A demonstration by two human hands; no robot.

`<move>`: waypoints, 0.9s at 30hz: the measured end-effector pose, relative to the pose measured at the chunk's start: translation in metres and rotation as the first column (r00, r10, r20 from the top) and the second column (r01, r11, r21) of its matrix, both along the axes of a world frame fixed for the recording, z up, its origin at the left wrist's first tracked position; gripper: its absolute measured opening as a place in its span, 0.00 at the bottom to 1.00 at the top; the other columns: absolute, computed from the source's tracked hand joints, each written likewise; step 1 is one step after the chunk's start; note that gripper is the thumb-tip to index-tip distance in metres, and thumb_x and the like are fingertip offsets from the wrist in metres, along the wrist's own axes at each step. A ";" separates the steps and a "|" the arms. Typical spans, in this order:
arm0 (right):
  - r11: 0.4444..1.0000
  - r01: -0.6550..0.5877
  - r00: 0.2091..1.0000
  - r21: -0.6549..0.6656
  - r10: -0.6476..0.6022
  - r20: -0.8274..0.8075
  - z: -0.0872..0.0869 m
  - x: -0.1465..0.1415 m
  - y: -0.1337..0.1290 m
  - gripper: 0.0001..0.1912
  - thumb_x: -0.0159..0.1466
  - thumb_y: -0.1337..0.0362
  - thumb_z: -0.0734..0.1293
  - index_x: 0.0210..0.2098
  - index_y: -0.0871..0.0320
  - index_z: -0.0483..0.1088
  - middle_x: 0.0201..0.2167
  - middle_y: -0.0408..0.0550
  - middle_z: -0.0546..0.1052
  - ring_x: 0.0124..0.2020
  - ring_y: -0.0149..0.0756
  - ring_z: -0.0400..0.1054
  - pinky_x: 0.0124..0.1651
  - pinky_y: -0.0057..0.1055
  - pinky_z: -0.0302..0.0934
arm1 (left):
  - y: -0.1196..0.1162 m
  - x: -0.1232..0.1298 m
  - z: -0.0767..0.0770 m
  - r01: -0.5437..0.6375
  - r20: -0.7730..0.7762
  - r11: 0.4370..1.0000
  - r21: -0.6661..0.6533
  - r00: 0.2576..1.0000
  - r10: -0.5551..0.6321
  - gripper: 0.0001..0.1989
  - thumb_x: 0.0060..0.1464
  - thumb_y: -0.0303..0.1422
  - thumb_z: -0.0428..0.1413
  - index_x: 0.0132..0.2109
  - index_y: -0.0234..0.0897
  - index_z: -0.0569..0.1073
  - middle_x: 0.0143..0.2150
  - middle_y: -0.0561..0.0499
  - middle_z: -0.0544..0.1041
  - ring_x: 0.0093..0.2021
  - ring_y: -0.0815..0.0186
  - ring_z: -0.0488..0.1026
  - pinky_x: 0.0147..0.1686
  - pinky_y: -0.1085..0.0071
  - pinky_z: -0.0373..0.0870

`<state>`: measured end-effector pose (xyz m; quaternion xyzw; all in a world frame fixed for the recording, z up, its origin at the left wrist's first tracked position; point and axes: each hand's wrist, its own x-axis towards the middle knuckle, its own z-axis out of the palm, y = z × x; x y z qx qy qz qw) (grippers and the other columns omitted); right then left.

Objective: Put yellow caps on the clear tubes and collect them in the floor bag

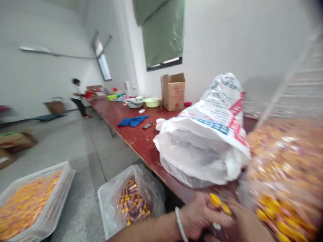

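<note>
My left hand (199, 213), with a white bracelet at the wrist, is closed around small yellow-capped containers (219, 202) over the table's near edge. Close beside it on the right is my right hand (249, 218), smeared by motion, so its fingers and anything in them do not show clearly. Right of both hands, a clear plastic bag (285, 168) bulges with many of the same yellow-capped pieces. Below on the left, a plastic-lined white crate (102, 201) holds more of them.
A large white printed sack (217, 111) lies open-mouthed on the red table (141, 144). Behind it are a cardboard box (174, 95), basins (152, 102), a blue cloth (133, 121) and a phone (147, 125). A full white crate (64, 178) stands left. A person (79, 97) stands far off.
</note>
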<state>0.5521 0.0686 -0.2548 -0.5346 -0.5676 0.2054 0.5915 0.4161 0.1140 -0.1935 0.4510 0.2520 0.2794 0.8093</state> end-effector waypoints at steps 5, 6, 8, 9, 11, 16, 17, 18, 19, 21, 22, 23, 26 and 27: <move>0.985 0.142 0.880 0.098 -0.171 0.443 0.035 -0.018 -0.027 0.27 0.48 0.62 0.73 0.47 0.53 0.63 0.40 0.50 0.74 0.39 0.44 0.69 0.40 0.43 0.67 | -0.003 -0.006 0.002 0.131 -0.005 0.991 -0.041 0.991 -0.131 0.12 0.40 0.34 0.64 0.32 0.31 0.73 0.26 0.51 0.72 0.25 0.70 0.68 0.28 0.74 0.64; 0.982 0.168 0.875 0.087 -0.189 0.445 0.041 -0.020 -0.030 0.27 0.48 0.62 0.73 0.46 0.54 0.63 0.39 0.49 0.73 0.38 0.42 0.69 0.40 0.40 0.66 | -0.002 -0.007 0.002 0.155 -0.001 0.987 -0.036 0.988 -0.156 0.13 0.42 0.34 0.64 0.34 0.31 0.73 0.28 0.50 0.73 0.26 0.69 0.69 0.28 0.74 0.65; 0.975 0.204 0.869 0.082 -0.219 0.444 0.052 -0.024 -0.036 0.25 0.47 0.62 0.73 0.44 0.55 0.63 0.37 0.48 0.73 0.37 0.40 0.69 0.39 0.37 0.65 | -0.006 -0.008 0.003 0.191 0.017 0.981 -0.013 0.981 -0.191 0.13 0.45 0.33 0.63 0.37 0.31 0.72 0.31 0.48 0.74 0.28 0.69 0.71 0.30 0.74 0.66; 0.974 0.209 0.864 0.089 -0.227 0.449 0.057 -0.025 -0.039 0.24 0.47 0.62 0.73 0.42 0.55 0.63 0.36 0.47 0.72 0.36 0.39 0.68 0.39 0.36 0.65 | -0.009 -0.009 0.006 0.204 0.029 0.979 0.001 0.979 -0.203 0.13 0.45 0.33 0.63 0.37 0.31 0.72 0.32 0.48 0.74 0.30 0.69 0.71 0.32 0.74 0.67; 0.975 0.203 0.856 0.092 -0.222 0.466 0.064 -0.028 -0.046 0.24 0.47 0.62 0.73 0.41 0.55 0.63 0.36 0.46 0.72 0.36 0.38 0.68 0.40 0.36 0.64 | -0.016 -0.012 0.012 0.217 0.049 0.976 0.023 0.975 -0.218 0.13 0.46 0.31 0.63 0.39 0.31 0.72 0.33 0.48 0.73 0.31 0.69 0.71 0.34 0.73 0.67; 0.971 0.224 0.823 0.081 -0.233 0.517 0.070 -0.036 -0.058 0.38 0.44 0.61 0.76 0.51 0.55 0.59 0.46 0.52 0.70 0.44 0.44 0.66 0.44 0.40 0.63 | -0.029 -0.020 0.025 0.202 0.065 0.978 0.059 0.976 -0.206 0.12 0.48 0.32 0.62 0.39 0.32 0.71 0.32 0.49 0.72 0.30 0.69 0.69 0.33 0.73 0.66; 0.968 0.227 0.812 0.108 -0.250 0.528 0.071 -0.039 -0.059 0.45 0.43 0.60 0.77 0.56 0.56 0.55 0.51 0.55 0.68 0.49 0.47 0.65 0.48 0.42 0.62 | -0.031 -0.020 0.027 0.203 0.076 0.978 0.052 0.976 -0.206 0.12 0.48 0.31 0.62 0.39 0.32 0.71 0.32 0.49 0.72 0.30 0.69 0.69 0.33 0.73 0.66; 0.966 0.221 0.799 0.134 -0.259 0.544 0.072 -0.041 -0.061 0.51 0.42 0.60 0.77 0.59 0.57 0.50 0.55 0.58 0.65 0.53 0.49 0.62 0.51 0.44 0.60 | -0.034 -0.021 0.029 0.204 0.084 0.978 0.042 0.975 -0.207 0.12 0.47 0.31 0.62 0.39 0.33 0.71 0.32 0.50 0.72 0.30 0.69 0.69 0.33 0.73 0.65; 0.967 0.204 0.784 0.152 -0.254 0.566 0.074 -0.043 -0.062 0.55 0.41 0.60 0.78 0.61 0.58 0.47 0.58 0.60 0.62 0.56 0.50 0.59 0.54 0.45 0.58 | -0.036 -0.022 0.031 0.203 0.087 0.978 0.035 0.975 -0.206 0.12 0.47 0.30 0.62 0.39 0.33 0.72 0.32 0.50 0.72 0.31 0.70 0.68 0.34 0.73 0.65; 0.978 0.152 0.765 0.144 -0.208 0.610 0.078 -0.046 -0.066 0.53 0.41 0.60 0.78 0.61 0.57 0.49 0.57 0.58 0.65 0.56 0.49 0.59 0.55 0.45 0.56 | -0.041 -0.022 0.034 0.200 0.069 0.979 0.027 0.977 -0.202 0.11 0.44 0.28 0.62 0.38 0.33 0.72 0.31 0.51 0.71 0.30 0.70 0.68 0.35 0.73 0.65; 0.983 0.129 0.764 0.128 -0.181 0.620 0.081 -0.048 -0.068 0.49 0.42 0.59 0.77 0.58 0.56 0.53 0.54 0.56 0.68 0.54 0.48 0.61 0.54 0.43 0.56 | -0.043 -0.023 0.036 0.199 0.048 0.980 0.024 0.979 -0.200 0.11 0.43 0.27 0.62 0.36 0.33 0.72 0.30 0.52 0.71 0.30 0.70 0.67 0.35 0.73 0.64; 0.986 0.117 0.766 0.115 -0.163 0.621 0.083 -0.049 -0.070 0.44 0.43 0.59 0.77 0.55 0.56 0.57 0.50 0.54 0.71 0.51 0.46 0.64 0.52 0.42 0.57 | -0.046 -0.023 0.037 0.199 0.027 0.980 0.027 0.979 -0.200 0.10 0.42 0.26 0.62 0.35 0.33 0.72 0.30 0.53 0.70 0.30 0.70 0.67 0.34 0.73 0.64; 0.983 0.123 0.758 0.138 -0.182 0.626 0.090 -0.050 -0.076 0.29 0.46 0.58 0.74 0.46 0.58 0.64 0.42 0.51 0.74 0.43 0.43 0.66 0.45 0.39 0.58 | -0.054 -0.022 0.041 0.205 -0.027 0.977 0.061 0.979 -0.204 0.07 0.39 0.24 0.59 0.30 0.32 0.70 0.27 0.54 0.69 0.29 0.70 0.65 0.32 0.73 0.62; 0.979 0.132 0.737 0.158 -0.204 0.645 0.093 -0.050 -0.078 0.26 0.47 0.58 0.73 0.43 0.58 0.65 0.39 0.50 0.74 0.41 0.43 0.66 0.43 0.39 0.57 | -0.056 -0.022 0.041 0.206 -0.039 0.975 0.079 0.978 -0.203 0.06 0.38 0.23 0.58 0.29 0.32 0.70 0.26 0.54 0.68 0.29 0.71 0.64 0.32 0.74 0.62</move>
